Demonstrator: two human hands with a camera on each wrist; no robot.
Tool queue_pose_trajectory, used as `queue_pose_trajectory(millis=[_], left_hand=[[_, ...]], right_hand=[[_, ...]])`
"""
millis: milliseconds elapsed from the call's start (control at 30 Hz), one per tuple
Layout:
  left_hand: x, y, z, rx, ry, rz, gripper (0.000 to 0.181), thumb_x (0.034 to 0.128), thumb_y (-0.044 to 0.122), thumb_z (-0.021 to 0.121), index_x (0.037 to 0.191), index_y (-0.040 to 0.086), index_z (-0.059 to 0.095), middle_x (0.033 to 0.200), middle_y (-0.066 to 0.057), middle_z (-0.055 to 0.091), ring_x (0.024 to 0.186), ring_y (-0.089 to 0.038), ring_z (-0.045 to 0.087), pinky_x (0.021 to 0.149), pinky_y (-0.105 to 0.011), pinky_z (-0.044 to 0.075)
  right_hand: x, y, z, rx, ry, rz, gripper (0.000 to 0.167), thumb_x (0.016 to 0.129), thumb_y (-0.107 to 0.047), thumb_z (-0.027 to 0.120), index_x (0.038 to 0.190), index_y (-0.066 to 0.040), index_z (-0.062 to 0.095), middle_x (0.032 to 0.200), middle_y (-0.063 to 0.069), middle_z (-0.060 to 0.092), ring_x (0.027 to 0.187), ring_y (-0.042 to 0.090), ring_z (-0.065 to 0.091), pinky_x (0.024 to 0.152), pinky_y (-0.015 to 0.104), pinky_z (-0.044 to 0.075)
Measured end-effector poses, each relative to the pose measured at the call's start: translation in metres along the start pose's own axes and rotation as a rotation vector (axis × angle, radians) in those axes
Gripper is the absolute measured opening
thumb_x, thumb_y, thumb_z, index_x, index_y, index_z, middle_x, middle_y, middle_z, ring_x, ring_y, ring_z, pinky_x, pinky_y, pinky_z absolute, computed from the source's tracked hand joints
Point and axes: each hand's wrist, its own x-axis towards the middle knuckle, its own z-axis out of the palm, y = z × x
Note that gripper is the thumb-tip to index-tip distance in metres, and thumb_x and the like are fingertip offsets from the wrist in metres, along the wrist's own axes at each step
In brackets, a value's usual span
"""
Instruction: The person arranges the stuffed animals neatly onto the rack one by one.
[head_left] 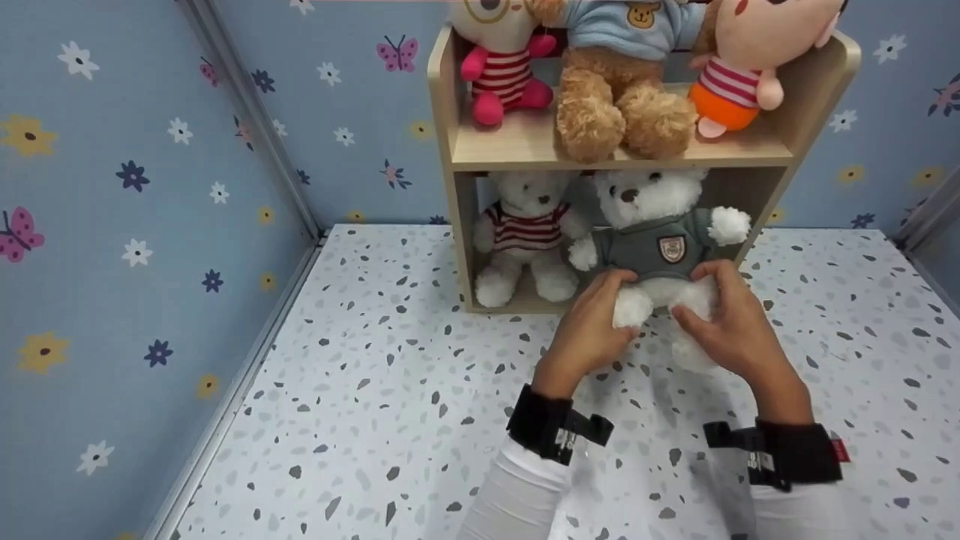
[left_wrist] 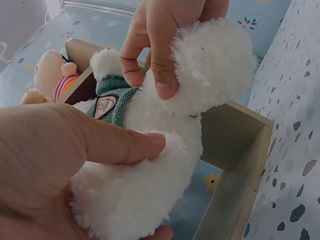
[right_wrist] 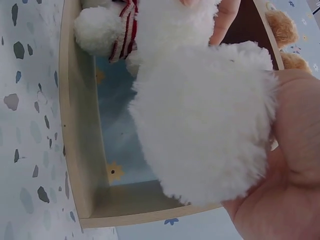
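A white teddy bear in a grey-green sweater with a badge is at the right front of the shelf's lower compartment, its legs sticking out past the front edge. My left hand grips the leg on the left, thumb on top of the fur, as the left wrist view shows. The other leg is held by my right hand, thumb and fingers around it. In the right wrist view, a white furry foot fills the middle and hides part of the grip. Beside this bear sits another white bear in a red-striped shirt.
The wooden shelf stands on a speckled white surface against flowered walls. Its top level holds a pink striped doll, a brown bear in a blue top and a doll with orange bottoms.
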Motion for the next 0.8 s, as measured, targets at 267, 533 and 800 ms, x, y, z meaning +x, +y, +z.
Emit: queue_pose_trajectory(millis=[267,533,800], left_hand=[[0.003,-0.002,0.003,0.038,0.010,0.004,0.068,0.0845,0.011,0.081,0.144,0.028,0.051,0.153,0.010,0.050,0.138,-0.015,0.053,0.111,-0.034,0.047],[0.005,-0.005,0.008,0.039,0.018,0.008,0.068,0.0838,0.010,0.081,0.143,0.028,0.052,0.150,0.009,0.052,0.136,-0.017,0.054,0.110,-0.035,0.048],[0.007,-0.011,0.017,0.060,0.047,0.007,0.067,0.0835,0.010,0.081,0.141,0.029,0.054,0.148,0.011,0.053,0.133,-0.016,0.057,0.104,-0.034,0.052]], right_hand=[[0.001,0.005,0.006,0.025,0.022,-0.012,0.046,0.091,-0.003,0.073,0.128,-0.001,0.046,0.117,0.021,0.058,0.096,0.029,0.057,0.077,0.016,0.038],[0.002,0.010,0.009,0.012,0.047,-0.024,0.044,0.091,-0.002,0.073,0.128,-0.002,0.049,0.110,0.017,0.057,0.084,0.022,0.051,0.071,0.019,0.039],[0.002,0.015,0.012,-0.027,0.017,-0.017,0.043,0.093,-0.004,0.071,0.131,-0.006,0.051,0.114,0.016,0.054,0.076,0.022,0.047,0.068,0.030,0.038]])
